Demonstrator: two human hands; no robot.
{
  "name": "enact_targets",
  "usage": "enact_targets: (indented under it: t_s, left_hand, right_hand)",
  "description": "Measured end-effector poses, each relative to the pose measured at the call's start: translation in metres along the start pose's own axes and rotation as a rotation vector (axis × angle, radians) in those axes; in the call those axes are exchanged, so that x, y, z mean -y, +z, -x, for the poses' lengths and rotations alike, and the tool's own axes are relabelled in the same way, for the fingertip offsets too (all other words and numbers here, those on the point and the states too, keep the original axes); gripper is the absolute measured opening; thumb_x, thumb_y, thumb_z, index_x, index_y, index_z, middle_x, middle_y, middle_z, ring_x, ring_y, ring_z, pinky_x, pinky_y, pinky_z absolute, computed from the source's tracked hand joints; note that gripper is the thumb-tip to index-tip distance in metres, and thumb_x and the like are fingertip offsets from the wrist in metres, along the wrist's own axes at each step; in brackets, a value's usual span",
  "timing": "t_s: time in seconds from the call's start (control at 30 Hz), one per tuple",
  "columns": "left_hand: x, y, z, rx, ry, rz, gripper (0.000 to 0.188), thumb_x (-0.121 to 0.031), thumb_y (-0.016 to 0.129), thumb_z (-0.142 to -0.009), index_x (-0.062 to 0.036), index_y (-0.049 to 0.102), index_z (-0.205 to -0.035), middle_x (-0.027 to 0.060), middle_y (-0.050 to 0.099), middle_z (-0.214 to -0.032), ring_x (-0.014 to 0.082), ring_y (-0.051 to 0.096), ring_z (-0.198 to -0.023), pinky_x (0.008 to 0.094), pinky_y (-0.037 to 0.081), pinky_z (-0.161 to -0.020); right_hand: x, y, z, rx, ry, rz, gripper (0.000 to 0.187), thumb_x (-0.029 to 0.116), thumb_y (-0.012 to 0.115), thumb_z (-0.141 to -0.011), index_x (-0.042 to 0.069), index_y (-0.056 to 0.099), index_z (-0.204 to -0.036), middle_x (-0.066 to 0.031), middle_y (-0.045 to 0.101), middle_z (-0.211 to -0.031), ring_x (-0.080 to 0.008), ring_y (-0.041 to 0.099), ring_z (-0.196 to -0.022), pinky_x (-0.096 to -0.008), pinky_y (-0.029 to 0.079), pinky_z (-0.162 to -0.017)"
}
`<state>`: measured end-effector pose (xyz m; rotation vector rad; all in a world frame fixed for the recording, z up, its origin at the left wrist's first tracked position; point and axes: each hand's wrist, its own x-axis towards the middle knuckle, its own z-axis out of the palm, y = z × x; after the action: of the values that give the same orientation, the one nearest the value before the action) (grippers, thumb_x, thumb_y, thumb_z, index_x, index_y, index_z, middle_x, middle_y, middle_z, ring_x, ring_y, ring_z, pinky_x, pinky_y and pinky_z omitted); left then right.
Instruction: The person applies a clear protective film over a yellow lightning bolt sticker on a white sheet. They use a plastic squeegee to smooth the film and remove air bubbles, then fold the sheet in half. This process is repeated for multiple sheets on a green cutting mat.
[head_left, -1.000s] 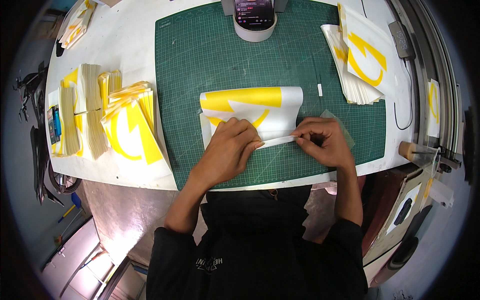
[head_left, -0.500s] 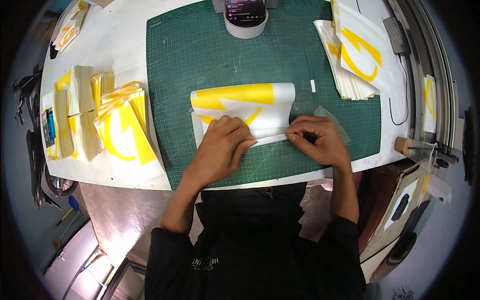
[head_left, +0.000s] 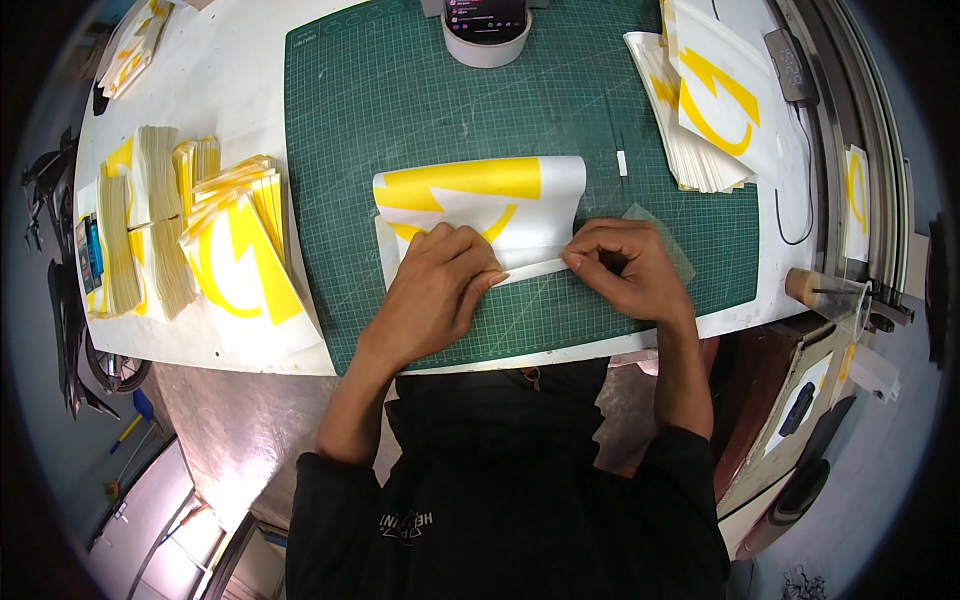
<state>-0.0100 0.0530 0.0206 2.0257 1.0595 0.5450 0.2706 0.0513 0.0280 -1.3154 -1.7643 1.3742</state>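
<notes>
A glossy white sheet with a yellow printed design lies on the green cutting mat. Its far edge curls over, and a narrow white strip runs folded along its near edge. My left hand is closed at the left part of that fold, thumb and finger pinching it. At the right end, my right hand pinches the same fold between thumb and fingertips. A paler layer shows under the sheet's left side. Beside my right hand lies a translucent greenish piece on the mat.
Stacks of folded yellow-and-white sheets stand at the left, with another pile at the far right. A phone rests on a white tape roll at the back. A small white strip lies on the mat.
The whole view has shifted slightly, so everything sits a little higher and left. Both hands keep their pinch on the folded edge, with little visible movement.
</notes>
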Motion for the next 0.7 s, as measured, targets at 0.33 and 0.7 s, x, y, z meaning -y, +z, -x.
enact_targets:
  t_s: [0.33, 0.7]
  left_hand:
    - [0.0012, -0.0002, 0.0005, 0.005, 0.004, -0.002, 0.007, -0.008, 0.071, -0.094, -0.0025, 0.070, -0.098, 0.0114, 0.066, -0.100, 0.0324, 0.057, -0.095, 0.0428, 0.044, -0.087]
    - [0.0022, 0.0000, -0.0005, -0.018, 0.044, -0.013, 0.011, -0.012, 0.073, -0.095, -0.0016, 0.070, -0.098, 0.0110, 0.062, -0.096, 0.0304, 0.056, -0.089, 0.0427, 0.045, -0.083]
  right_hand:
    - [-0.0022, -0.0005, 0.0026, 0.008, -0.011, 0.016, 0.007, 0.002, 0.074, -0.094, -0.003, 0.078, -0.097, -0.0042, 0.071, -0.084, -0.0063, 0.056, -0.065, -0.0250, 0.041, -0.055]
    - [0.0008, -0.0044, 0.0002, 0.030, -0.041, 0.045, 0.008, 0.002, 0.073, -0.094, -0.002, 0.078, -0.099, -0.0048, 0.072, -0.085, -0.0076, 0.058, -0.066, -0.0255, 0.043, -0.057]
